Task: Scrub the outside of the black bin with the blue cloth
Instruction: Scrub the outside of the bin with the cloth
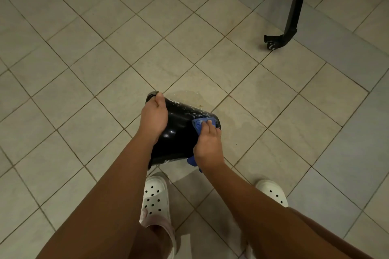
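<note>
Two bare hands are seen from above, working on a black bin [181, 132] held low over a tiled floor [84, 48], near the middle of the view and just beyond the person's feet. The bin is tipped over on its side, with one end pointing far left and the other near right. Its plastic wall is smooth, rounded and glossy, with small highlights, and white streaks like suds are smeared along its far side. Whether it touches the floor cannot be told.

The far-left end of the bin is gripped by the left hand [153, 115], the thumb hooked over the edge and the palm laid across the curved wall; the other fingers are hidden behind it. A blue cloth [202, 124], soft and crumpled, is pressed against the right part of the bin by the right hand [208, 143], whose fingers are bent down onto it. A loose end of the cloth is seen hanging below that wrist.

Square beige tiles with dark grout lines are laid diagonally. A wet patch [189, 92] is seen on the tile just beyond the bin. White clogs [155, 197] with round holes are worn on both feet. At far right, a black furniture leg [294, 6] ends in a small wheel [271, 46].
</note>
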The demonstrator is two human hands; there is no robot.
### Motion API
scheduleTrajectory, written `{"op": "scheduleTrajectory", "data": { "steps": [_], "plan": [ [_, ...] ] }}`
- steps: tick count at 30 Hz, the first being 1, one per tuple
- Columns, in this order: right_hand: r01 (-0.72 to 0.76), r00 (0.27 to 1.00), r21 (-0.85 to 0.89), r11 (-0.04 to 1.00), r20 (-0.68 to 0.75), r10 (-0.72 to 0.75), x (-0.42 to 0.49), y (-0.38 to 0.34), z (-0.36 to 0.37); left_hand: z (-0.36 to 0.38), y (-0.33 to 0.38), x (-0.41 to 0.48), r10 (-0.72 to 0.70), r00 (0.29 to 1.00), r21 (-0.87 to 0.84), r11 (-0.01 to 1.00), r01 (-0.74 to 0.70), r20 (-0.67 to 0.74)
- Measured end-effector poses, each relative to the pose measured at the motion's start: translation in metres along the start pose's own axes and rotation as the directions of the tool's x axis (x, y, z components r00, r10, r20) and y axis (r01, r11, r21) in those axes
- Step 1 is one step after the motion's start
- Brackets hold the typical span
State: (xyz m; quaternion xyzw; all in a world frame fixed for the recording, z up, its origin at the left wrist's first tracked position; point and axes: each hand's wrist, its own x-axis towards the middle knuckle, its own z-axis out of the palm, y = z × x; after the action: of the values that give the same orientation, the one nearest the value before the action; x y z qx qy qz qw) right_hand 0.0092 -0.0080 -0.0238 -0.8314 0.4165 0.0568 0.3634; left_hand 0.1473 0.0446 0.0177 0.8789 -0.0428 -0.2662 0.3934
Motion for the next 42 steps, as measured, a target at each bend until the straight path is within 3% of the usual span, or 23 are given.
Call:
{"op": "scheduleTrajectory", "data": {
  "steps": [3,6,11,15,18,20,24,27,30,37,42],
  "plan": [
    [0.185,0.98,0.052,0.981,-0.083,-0.18,-0.011,-0.002,0.006,0.001,0.0,0.001,-0.01,1.0,0.011,1.0,0.01,-0.004],
    [0.283,0.958,0.001,0.959,-0.043,-0.283,-0.002,0.007,0.006,-0.001,-0.003,0.0,-0.008,1.0,0.006,1.0,0.008,0.006],
    [0.039,0.998,-0.047,0.998,0.051,-0.036,-0.003,0.022,0.0,-0.002,-0.003,0.002,0.003,1.0,0.005,1.0,-0.004,0.025],
    [0.177,0.982,-0.106,0.978,-0.048,-0.183,-0.017,0.02,0.019,-0.001,0.0,0.002,0.017,0.999,0.027,0.999,-0.018,0.042],
    [0.224,0.973,0.01,0.975,-0.063,-0.223,-0.008,0.016,0.009,-0.001,-0.001,0.002,0.023,0.999,0.019,1.0,-0.024,0.041],
    [0.109,0.993,0.086,0.99,0.026,-0.111,0.0,0.018,0.0,-0.001,-0.003,0.002,0.029,0.999,0.016,0.999,-0.029,0.045],
    [-0.059,0.996,0.002,0.998,0.06,0.059,0.005,0.017,-0.002,0.001,0.0,0.002,0.034,0.998,0.031,0.999,-0.035,0.046],
    [0.004,1.0,-0.111,0.994,0.002,-0.004,0.004,0.011,0.0,0.002,-0.001,0.003,0.021,0.999,0.031,0.999,-0.022,0.028],
    [0.092,0.996,-0.11,0.99,0.025,-0.09,0.01,0.012,-0.004,-0.001,-0.004,0.004,-0.001,1.0,0.021,1.0,0.0,0.024],
    [-0.071,0.996,-0.098,0.993,0.046,0.075,0.008,0.025,-0.002,0.002,-0.003,0.005,0.037,0.998,0.048,0.998,-0.039,0.051],
    [0.066,0.998,-0.036,0.997,0.016,-0.066,-0.005,0.011,0.012,-0.001,-0.007,0.004,0.016,0.999,0.042,0.999,-0.018,0.046]
  ]
}}
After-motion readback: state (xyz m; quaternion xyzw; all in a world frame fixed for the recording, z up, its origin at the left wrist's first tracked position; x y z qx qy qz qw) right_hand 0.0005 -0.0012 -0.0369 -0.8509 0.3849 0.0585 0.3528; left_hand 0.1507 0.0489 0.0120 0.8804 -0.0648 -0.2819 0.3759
